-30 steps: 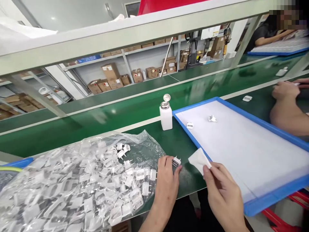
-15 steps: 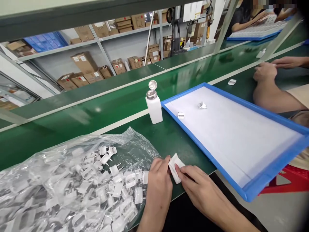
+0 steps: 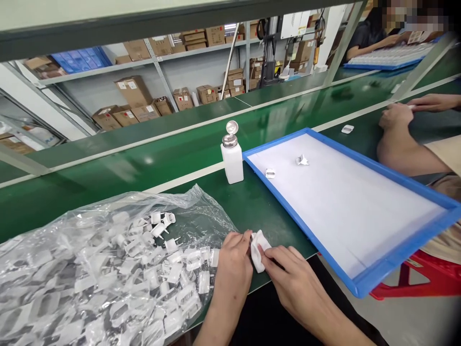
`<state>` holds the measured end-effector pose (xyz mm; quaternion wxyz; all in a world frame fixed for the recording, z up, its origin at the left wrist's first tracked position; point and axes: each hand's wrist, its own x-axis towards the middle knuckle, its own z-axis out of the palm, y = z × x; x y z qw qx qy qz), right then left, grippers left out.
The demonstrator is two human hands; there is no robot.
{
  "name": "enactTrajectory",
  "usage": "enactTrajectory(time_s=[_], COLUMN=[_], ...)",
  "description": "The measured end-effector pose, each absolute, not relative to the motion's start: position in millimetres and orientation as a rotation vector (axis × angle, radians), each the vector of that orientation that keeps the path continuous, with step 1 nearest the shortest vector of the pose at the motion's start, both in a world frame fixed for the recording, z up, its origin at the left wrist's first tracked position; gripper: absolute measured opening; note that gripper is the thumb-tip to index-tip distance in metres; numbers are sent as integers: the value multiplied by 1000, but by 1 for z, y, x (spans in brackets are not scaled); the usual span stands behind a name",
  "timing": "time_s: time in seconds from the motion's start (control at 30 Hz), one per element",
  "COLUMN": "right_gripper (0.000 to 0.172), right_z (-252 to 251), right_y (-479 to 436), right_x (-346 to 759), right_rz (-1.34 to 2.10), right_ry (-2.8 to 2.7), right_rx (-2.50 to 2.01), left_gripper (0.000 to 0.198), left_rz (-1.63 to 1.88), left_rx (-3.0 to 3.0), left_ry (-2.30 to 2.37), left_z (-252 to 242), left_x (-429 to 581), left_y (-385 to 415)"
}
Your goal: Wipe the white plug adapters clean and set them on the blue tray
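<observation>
Near the bench's front edge, my right hand [image 3: 293,274] pinches a folded white cloth [image 3: 260,253] between thumb and fingers. Beside it, my left hand [image 3: 235,259] is closed, its fingertips meeting the cloth's left side. A small piece shows at those fingertips, too covered to make out. Left of my hands lies a clear plastic bag [image 3: 194,202] spread open, with many white plug housings [image 3: 175,271] in it, some showing metal prongs. Ahead stands a white pump bottle [image 3: 233,163] with its metal lid flipped up.
A blue-rimmed tray [image 3: 288,204] with a white lining reaches over the bench edge on the right; two white plug parts [image 3: 302,160] lie in it. Another white part [image 3: 347,129] rests beyond. A co-worker's hands [image 3: 396,115] are at the right, above a red stool [image 3: 425,276].
The view has shifted slightly. Both hands stay together at the cloth, which has turned and bunched a little between them. The tray and bottle stand where they were.
</observation>
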<state>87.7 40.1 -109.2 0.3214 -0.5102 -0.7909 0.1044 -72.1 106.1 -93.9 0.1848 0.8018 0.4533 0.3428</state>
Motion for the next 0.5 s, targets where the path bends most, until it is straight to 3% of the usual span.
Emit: enactTrajectory(time_s=[0.1, 0.27, 0.5], right_gripper=[46, 31, 39], right_z=[-108, -89, -65], right_y=[50, 77, 76], right_x=[83, 85, 104], right_rz=[338, 635, 1134], right_ry=[-2009, -1817, -1362], right_rx=[-1380, -1405, -1245], left_gripper=[36, 37, 46], left_rz=[937, 997, 1117], left_rx=[2200, 2149, 1878], left_ry=[1289, 1295, 1155], left_z=[-91, -89, -81], left_x=[-73, -72, -74], left_y=[107, 104, 97])
